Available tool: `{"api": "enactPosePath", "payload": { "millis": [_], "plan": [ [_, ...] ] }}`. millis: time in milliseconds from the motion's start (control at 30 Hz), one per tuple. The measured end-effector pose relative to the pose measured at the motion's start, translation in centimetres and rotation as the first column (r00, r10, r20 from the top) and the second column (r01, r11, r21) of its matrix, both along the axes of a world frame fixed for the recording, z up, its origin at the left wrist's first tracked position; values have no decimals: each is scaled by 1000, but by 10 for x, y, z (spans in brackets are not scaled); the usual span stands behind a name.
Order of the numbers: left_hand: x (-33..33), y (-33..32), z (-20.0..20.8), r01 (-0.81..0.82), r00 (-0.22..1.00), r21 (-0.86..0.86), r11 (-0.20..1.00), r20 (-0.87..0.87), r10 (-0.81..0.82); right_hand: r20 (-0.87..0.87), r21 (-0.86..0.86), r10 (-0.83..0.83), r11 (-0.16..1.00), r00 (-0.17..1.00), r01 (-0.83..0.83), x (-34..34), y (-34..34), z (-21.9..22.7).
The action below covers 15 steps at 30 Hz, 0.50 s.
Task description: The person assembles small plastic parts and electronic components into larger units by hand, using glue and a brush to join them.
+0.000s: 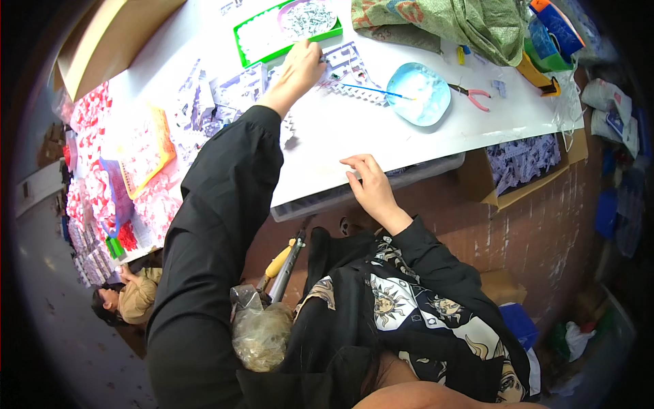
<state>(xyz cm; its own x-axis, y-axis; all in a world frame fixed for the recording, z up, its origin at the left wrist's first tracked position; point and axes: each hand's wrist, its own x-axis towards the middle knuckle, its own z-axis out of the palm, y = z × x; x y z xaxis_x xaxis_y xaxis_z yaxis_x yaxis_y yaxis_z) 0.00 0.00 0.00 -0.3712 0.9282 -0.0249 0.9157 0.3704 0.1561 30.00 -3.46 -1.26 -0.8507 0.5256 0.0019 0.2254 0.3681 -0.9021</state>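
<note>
Stretched far forward over the white table, my left hand [298,73] has its fingers curled together at the lavender plastic pieces [346,63] just in front of the green tray [257,60]. Whatever is between those fingertips is hidden. My right hand [373,187] hovers at the table's near edge, fingers apart and holding nothing. A thin blue brush-like stick [368,89] lies with one end over a light-blue bowl [436,109] of white material. Inside the green tray are white pieces and a pink round dish [281,19] of small metallic-looking parts.
Red-handled pliers [479,102] lie right of the bowl. A green woven sack [470,31] covers the far right. Pink-white pieces [92,116] pile up at left, below a cardboard box [112,41]. A carton of lavender parts [521,163] stands lower right. Another person [136,296] sits lower left.
</note>
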Motion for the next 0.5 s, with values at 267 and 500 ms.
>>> {"api": "enactPosePath", "payload": {
  "millis": [267, 500],
  "plan": [
    [6, -69, 6, -566, 496, 132, 814, 843, 209, 0, -175, -40, 984, 999, 39, -20, 0, -1],
    [55, -127, 30, -669, -69, -114, 734, 993, 92, -150, -168, -191, 972, 970, 166, -68, 17, 26]
  ]
}}
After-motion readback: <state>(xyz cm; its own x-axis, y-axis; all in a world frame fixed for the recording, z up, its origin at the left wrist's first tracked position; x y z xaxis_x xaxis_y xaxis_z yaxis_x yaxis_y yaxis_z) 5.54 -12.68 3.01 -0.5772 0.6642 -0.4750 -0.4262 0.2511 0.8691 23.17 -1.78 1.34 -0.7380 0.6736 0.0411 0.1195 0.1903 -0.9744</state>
